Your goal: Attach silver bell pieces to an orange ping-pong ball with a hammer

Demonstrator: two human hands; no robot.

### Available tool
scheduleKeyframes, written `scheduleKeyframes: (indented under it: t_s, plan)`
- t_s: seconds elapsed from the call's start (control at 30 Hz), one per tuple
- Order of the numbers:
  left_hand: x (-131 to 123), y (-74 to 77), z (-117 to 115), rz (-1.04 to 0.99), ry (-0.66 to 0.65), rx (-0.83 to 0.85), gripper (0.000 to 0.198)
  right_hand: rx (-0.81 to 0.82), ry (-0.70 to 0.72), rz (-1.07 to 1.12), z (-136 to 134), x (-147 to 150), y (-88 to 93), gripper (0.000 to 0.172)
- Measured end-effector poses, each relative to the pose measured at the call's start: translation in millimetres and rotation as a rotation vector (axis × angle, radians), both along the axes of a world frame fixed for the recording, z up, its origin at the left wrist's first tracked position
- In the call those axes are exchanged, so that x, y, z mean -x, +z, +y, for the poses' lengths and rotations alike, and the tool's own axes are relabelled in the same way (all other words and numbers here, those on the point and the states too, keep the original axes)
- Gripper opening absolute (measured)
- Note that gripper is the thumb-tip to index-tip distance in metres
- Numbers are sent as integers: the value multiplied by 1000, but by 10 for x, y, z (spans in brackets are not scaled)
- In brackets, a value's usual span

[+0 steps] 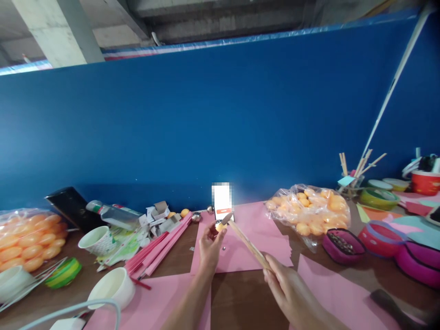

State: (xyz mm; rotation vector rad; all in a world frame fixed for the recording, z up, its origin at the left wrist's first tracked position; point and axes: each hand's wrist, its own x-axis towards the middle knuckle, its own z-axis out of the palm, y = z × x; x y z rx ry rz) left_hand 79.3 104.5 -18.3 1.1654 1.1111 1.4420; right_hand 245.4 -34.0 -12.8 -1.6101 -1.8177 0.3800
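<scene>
L. hand [210, 246] pinched small yellow ball [220, 226]; r. hand [287, 282] closed round wooden-handled tool [250, 244] — steady pinch, light touch prob. worked best.

I get soft, moderate light; ceiling [220, 23] dim. Phone screen [222, 197] blown white, blocky pixels around it. Glints on plastic bag [305, 211]. Wide-angle stretch, blur toward edges.
</scene>
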Motion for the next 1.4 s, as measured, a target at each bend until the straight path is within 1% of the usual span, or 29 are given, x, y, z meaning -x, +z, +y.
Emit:
scheduleKeyframes:
  t_s: [0.13, 0.23, 0.4, 0.57, 0.7, 0.83, 0.97, 1.03, 1.13, 1.27, 1.33, 1.4]
  plan:
    - [-21, -13, 6, -186, -115, -12, 56, 9, 3, 32, 0, 2, 44, 27]
    - [-23, -19, 12, -260, -159, 44, 56, 10, 1, 37, 4, -5, 39, 27]
    - [-12, -36, 21, -277, -183, 58, 56, -35, -16, 2, 11, -9, -23, 30]
    - [-15, -60, 19, -234, -200, 70, 55, -1, 7, -1, 8, -1, -12, 28]
    - [-12, -61, 17, -276, -248, 86, 54, -10, -22, 43, 8, -4, 22, 29]
    - [-9, -61, 11, -326, -276, 110, 53, 41, 8, 34, 13, -10, 47, 26]
    - [-9, -58, -1, -362, -302, 113, 53, -11, -20, 20, 16, -11, 34, 29]
    - [-11, -55, -6, -380, -317, 106, 49, -38, -18, -3, 14, -11, 29, 30]
    - [-18, -49, -11, -424, -327, 113, 44, -34, 1, -26, 12, -13, 28, 29]
    - [-19, -31, -16, -467, -331, 134, 37, -82, -32, -14, 17, -20, 22, 32]
    - [-15, -19, -22, -456, -341, 147, 36, -67, -28, -2, 21, -23, 21, 31]
    - [-10, -6, -31, -457, -357, 156, 40, -27, -15, 12, 22, -24, 21, 29]
